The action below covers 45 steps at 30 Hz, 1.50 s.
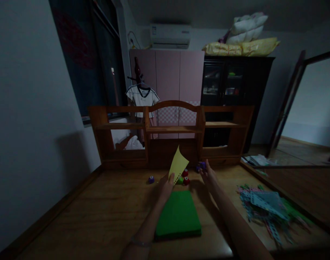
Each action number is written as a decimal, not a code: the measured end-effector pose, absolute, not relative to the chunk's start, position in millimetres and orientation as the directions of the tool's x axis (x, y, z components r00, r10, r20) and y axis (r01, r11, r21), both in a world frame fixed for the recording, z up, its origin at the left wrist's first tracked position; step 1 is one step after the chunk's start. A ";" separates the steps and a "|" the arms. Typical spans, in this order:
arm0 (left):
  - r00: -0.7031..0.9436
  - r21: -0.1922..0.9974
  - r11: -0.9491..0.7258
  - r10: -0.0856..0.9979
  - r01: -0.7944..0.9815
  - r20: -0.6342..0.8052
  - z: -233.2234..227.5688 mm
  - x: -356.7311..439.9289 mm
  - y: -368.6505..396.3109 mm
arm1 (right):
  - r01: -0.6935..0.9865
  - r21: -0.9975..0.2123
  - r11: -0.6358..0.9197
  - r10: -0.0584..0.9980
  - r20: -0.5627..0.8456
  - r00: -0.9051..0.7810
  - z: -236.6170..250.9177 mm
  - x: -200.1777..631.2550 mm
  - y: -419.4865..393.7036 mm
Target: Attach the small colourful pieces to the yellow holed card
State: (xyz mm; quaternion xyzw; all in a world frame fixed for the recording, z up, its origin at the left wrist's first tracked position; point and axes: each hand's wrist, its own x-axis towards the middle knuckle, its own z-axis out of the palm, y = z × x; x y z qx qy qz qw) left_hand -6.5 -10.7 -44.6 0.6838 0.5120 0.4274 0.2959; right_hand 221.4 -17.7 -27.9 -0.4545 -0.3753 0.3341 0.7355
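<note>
My left hand point(166, 187) is closed on a sheet of yellow paper point(178, 164), which stands tilted upward with a row of small cut-outs along its lower edge. In my right hand point(208, 176) is a small purple craft punch point(202, 165), pinched by the fingers at the back of the desk. Between the hands lie a few similar punches: a red punch point(186, 181), a second red punch point(185, 173) and a green one point(180, 180) partly behind the paper. Another purple punch point(151, 179) sits left of my left hand. Below the hands rests a thick green square block point(179, 213).
A heap of blue, pink and green cut paper point(270, 206) covers the desk's right side. The wooden desk point(100, 213) has a raised rim and a low shelf unit point(174, 129) along its back. A wall point(26, 144) borders it on the left.
</note>
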 end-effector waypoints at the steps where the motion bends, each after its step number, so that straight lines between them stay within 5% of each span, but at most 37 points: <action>1: 0.110 0.837 -0.306 0.951 0.454 0.288 -43.3 -7.0 -11.5 | -0.189 -0.915 0.357 0.846 0.231 0.480 -29.0 222.3 -15.8; 5: 0.104 0.839 -0.293 0.955 0.459 0.277 -40.0 -8.5 -13.8 | -0.346 -0.893 0.288 0.921 0.159 0.356 -36.9 222.9 -11.0; 12: 0.086 0.859 -0.260 0.965 0.440 0.248 -42.2 -7.3 -13.3 | -0.148 -0.903 0.404 0.870 0.329 0.368 -25.1 214.8 -20.2; 15: 0.086 0.856 -0.271 0.962 0.440 0.260 -42.4 -7.5 -13.7 | 0.261 -0.883 0.391 0.825 0.462 0.326 -23.2 217.7 -24.2; 18: 0.088 0.843 -0.318 0.946 0.434 0.312 -41.9 -8.4 -14.3 | 0.701 -0.665 0.257 0.828 0.526 0.196 -33.2 223.0 -25.5; 21: 0.089 0.824 -0.351 0.933 0.445 0.349 -40.8 -8.7 -14.7 | 0.849 -0.505 0.156 0.847 0.510 0.148 -43.4 226.8 -24.3; 26: 0.046 0.810 -0.293 0.948 0.508 0.314 -41.0 -6.2 -12.5 | 0.863 -0.480 0.157 0.796 0.579 0.177 -37.8 227.2 -24.6; 32: 0.030 0.852 -0.226 0.970 0.473 0.240 -44.0 -5.2 -10.1 | 0.704 -0.672 0.230 0.710 0.610 0.352 -33.9 224.9 -26.3; 38: -0.052 0.858 -0.239 0.954 0.454 0.294 -40.1 -12.1 -9.9 | 0.849 -0.486 0.208 0.843 0.530 0.097 -48.8 213.2 -23.2; 45: -0.189 0.905 -0.185 0.943 0.384 0.273 -45.0 -17.8 -0.7 | 0.843 -0.476 0.250 0.720 0.673 0.167 -37.2 205.4 -26.4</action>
